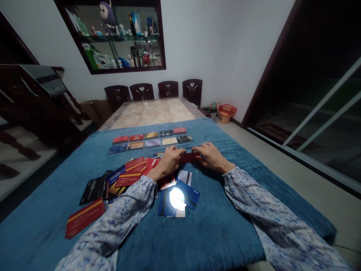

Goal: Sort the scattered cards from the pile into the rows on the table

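Between my left hand (170,159) and my right hand (210,155) is a dark red card or small stack of cards (189,157), held at both ends just above the blue cloth. Fingers of both hands are closed on it. A loose heap of red cards (132,171) spreads beside and under my left forearm. Nearer me lie blue cards (190,194) with a bright glare spot on them. Beyond my hands, two rows of sorted card stacks include a gold stack (151,135), a lilac stack (152,142) and a black stack (185,139).
A blue cloth (220,229) covers the near part of the table; its far stone top (158,111) is bare. Black cards (94,188) and a fan of red cards (84,218) lie at left. Several dark chairs (168,89) stand at the far end.
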The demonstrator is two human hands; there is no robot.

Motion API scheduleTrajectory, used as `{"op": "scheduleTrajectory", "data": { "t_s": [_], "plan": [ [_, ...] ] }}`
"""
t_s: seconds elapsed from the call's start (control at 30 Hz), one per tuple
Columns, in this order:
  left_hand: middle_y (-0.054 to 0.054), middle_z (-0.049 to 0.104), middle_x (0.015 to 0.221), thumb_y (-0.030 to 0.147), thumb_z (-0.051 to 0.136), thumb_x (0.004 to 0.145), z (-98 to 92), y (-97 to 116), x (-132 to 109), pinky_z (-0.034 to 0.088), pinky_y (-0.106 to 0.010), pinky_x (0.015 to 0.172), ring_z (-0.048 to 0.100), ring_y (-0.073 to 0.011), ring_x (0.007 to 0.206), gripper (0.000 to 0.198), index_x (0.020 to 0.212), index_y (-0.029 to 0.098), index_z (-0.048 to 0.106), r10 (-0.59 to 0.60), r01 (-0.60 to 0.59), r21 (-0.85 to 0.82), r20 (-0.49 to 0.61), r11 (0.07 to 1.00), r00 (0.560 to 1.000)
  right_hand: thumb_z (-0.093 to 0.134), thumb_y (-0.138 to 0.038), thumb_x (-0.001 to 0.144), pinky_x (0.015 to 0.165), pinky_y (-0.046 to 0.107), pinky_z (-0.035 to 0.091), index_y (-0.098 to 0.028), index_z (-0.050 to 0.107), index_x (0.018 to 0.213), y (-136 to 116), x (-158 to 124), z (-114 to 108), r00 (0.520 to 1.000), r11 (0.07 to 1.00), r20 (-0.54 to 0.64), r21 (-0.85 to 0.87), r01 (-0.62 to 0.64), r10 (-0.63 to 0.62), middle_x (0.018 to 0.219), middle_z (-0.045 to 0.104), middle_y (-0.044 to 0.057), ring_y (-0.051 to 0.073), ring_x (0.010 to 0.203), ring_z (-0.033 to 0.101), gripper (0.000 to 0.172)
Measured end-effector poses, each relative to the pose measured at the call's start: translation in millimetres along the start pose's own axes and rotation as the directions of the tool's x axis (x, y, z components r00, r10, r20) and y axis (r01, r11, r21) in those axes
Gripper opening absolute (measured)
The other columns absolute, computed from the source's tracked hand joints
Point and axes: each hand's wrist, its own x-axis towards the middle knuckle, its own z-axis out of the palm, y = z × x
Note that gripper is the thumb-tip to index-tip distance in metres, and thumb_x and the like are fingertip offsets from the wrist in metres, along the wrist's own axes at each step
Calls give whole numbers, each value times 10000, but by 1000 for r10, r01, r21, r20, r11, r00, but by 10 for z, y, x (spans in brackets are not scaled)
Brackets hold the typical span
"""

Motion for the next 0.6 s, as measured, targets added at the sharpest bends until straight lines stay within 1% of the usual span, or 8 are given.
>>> {"op": "scheduleTrajectory", "data": {
  "t_s": [0.17,0.27,0.47,0.6],
  "plan": [
    [-101,710,1093,81,502,886,6,41,-17,414,-430,911,523,-281,1076,395,1245,206,610,-11,9,79,18,997,1000,596,-205,894,850,350,321,-196,606,1228,-61,0,-12,999,998,33,-45,-40,42,1006,741,109,249,923,625,334],
    [-103,711,1110,89,509,882,25,59,-31,402,-435,907,526,-286,1071,417,1276,202,582,-35,32,92,31,995,999,605,-214,900,839,344,319,-195,591,1250,-104,5,-28,995,994,67,-77,-73,78,1034,748,116,250,918,644,351],
    [-110,692,1130,64,482,859,66,84,-46,386,-434,913,543,-286,1067,464,1299,194,558,-96,95,44,25,994,995,577,-220,946,816,330,327,-206,582,1254,-174,31,-33,978,980,123,-125,-153,168,1053,757,106,240,920,677,308],
    [-97,690,1130,40,477,827,73,104,-47,374,-440,946,552,-277,1066,494,1286,202,562,-128,128,2,16,992,992,558,-217,962,836,332,340,-201,569,1274,-182,36,1,977,978,115,-124,-166,181,1105,740,112,241,952,677,313]
  ]
}}
